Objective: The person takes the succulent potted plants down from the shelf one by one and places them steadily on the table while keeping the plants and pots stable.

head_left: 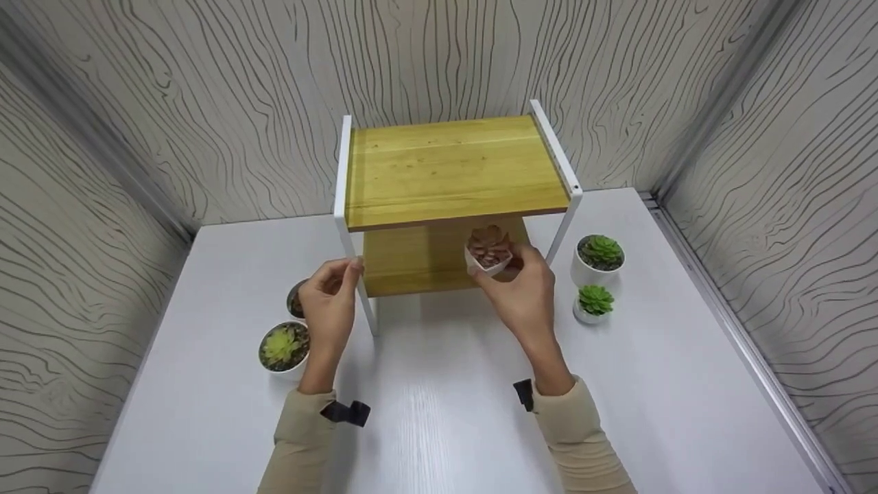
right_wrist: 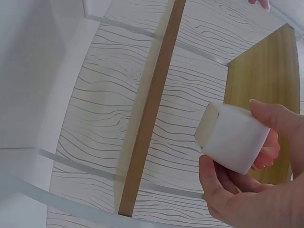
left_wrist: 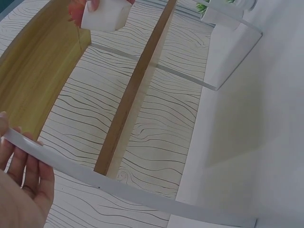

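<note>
A two-tier shelf with wooden boards [head_left: 453,171] and a white frame stands at the middle. My right hand [head_left: 521,288] holds a reddish succulent in a small white pot [right_wrist: 235,137] between thumb and fingers, in front of the gap between the boards. In the right wrist view the pot is tipped on its side and touches no board that I can make out. My left hand [head_left: 330,302] grips the white front left post [left_wrist: 71,171] of the shelf, its fingers curled behind it in the left wrist view.
Right of the shelf stand two potted green succulents, a larger one [head_left: 598,257] and a smaller one [head_left: 593,303]. Left of it are a yellow-green succulent [head_left: 283,348] and another pot [head_left: 295,300] partly hidden by my left hand. Wood-grain panels [head_left: 240,103] enclose the white table [head_left: 439,425].
</note>
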A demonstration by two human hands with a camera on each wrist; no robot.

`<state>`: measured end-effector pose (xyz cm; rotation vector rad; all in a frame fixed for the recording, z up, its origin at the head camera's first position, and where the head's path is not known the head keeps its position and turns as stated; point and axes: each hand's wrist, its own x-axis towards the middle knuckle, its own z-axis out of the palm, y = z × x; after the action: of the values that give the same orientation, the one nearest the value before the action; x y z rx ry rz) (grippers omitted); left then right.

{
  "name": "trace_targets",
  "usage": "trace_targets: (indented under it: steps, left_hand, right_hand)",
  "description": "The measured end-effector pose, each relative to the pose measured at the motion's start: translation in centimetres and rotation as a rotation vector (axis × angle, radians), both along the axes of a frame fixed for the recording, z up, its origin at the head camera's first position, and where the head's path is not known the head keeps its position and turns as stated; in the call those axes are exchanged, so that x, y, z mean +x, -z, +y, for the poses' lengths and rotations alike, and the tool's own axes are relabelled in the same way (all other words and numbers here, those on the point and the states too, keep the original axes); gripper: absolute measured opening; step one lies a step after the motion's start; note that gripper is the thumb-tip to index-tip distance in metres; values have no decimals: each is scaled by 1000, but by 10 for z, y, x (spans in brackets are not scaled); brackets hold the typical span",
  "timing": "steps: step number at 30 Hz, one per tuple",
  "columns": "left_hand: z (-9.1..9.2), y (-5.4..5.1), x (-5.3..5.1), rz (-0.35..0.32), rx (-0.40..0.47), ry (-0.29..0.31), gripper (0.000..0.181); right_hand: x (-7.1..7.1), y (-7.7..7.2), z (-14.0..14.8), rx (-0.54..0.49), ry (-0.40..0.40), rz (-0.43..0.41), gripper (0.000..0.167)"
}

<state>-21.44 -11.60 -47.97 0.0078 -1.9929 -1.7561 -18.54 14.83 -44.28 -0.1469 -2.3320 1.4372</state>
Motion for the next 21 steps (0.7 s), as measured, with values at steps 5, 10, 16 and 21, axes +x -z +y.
trace_targets:
  steps: [5, 10, 16, 21]
  left_hand:
    - [1, 1, -1, -10, 11, -6, 14]
    - [1, 1, -2, 7, 26, -4, 13]
    - [1, 2, -1, 4, 20, -1, 13]
    - [0, 3, -1, 3, 17, 8, 16]
  right_hand:
    - [8, 0, 3, -11, -21, -23, 58]
    - [15, -1, 5, -2, -30, -30, 59]
    - [25, 0, 9, 8, -33, -45, 60]
    - [31, 1, 16, 12, -34, -29, 60]
